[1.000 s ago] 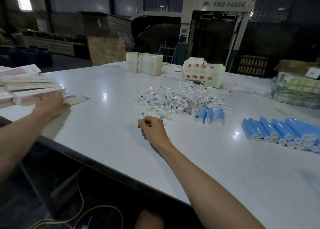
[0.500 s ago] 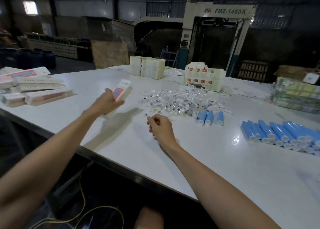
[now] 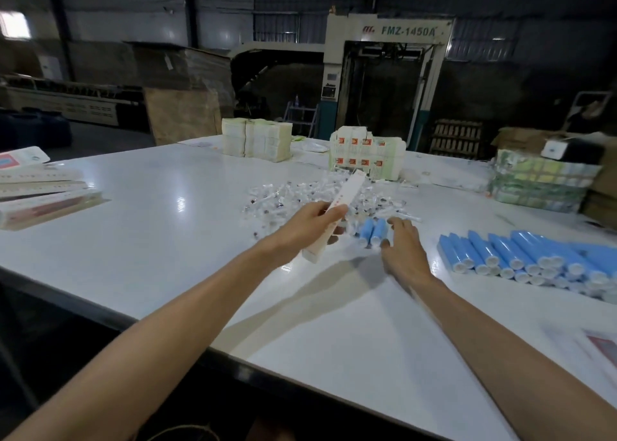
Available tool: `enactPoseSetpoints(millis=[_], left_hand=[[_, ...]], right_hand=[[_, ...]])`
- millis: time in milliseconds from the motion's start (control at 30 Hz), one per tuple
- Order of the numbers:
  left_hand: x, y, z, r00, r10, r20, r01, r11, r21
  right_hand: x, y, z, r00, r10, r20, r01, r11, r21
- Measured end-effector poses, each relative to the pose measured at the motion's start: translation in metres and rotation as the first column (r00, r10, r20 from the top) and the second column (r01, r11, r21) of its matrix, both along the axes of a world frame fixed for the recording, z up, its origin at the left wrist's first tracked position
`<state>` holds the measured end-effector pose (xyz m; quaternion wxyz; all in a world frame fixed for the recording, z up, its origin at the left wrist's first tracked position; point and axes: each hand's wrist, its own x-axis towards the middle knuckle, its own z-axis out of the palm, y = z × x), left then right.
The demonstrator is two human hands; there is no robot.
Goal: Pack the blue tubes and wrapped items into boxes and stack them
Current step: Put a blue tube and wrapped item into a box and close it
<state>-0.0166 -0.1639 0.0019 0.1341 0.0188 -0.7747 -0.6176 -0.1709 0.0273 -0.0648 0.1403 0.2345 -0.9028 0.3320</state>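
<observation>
My left hand (image 3: pixel 309 222) grips a long white carton box (image 3: pixel 347 191) with red print, tilted up above the white table (image 3: pixel 187 240). Right beside it, my right hand (image 3: pixel 402 245) reaches with spread fingers onto a small group of blue tubes (image 3: pixel 374 230). Behind both hands lies a heap of clear wrapped items (image 3: pixel 300 193). A bigger pile of blue tubes with white caps (image 3: pixel 527 258) lies at the right.
Several long cartons (image 3: pixel 43 195) are stacked at the table's left edge. At the back stand bundles of flat cartons (image 3: pixel 257 140), a block of packed boxes (image 3: pixel 367 155) and wrapped green packs (image 3: pixel 541 185). A printed sheet (image 3: pixel 601 345) lies at the right edge.
My left hand took a carton from the left stack and carried it right to the centre. My right hand opened and moved right from the wrapped items to the small group of blue tubes.
</observation>
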Motion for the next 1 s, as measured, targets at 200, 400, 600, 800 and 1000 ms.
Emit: enactPoseSetpoints(millis=[200, 400, 600, 800, 1000], left_hand=[[-0.049, 0.062, -0.014, 0.998, -0.055, -0.015, 0.056, 0.973, 0.226], [-0.062, 0.074, -0.046, 1.000, -0.031, -0.005, 0.030, 0.904, 0.426], [-0.058, 0.066, -0.055, 1.000, -0.020, 0.008, 0.013, 0.860, 0.510], [-0.056, 0.052, -0.055, 0.999, 0.035, 0.024, -0.043, 0.851, 0.523], [-0.053, 0.041, -0.051, 0.994, 0.091, -0.062, -0.055, 0.896, 0.441]], right_hand=[[-0.014, 0.013, -0.008, 0.988, 0.156, -0.002, -0.152, 0.963, 0.220], [-0.018, 0.020, -0.017, 0.976, 0.216, 0.008, -0.213, 0.954, 0.210], [-0.017, 0.011, -0.014, 0.961, 0.276, -0.031, -0.258, 0.928, 0.269], [-0.010, 0.013, -0.009, 0.956, 0.283, -0.077, -0.241, 0.908, 0.343], [0.020, 0.026, 0.001, 0.946, 0.298, -0.126, -0.227, 0.888, 0.399]])
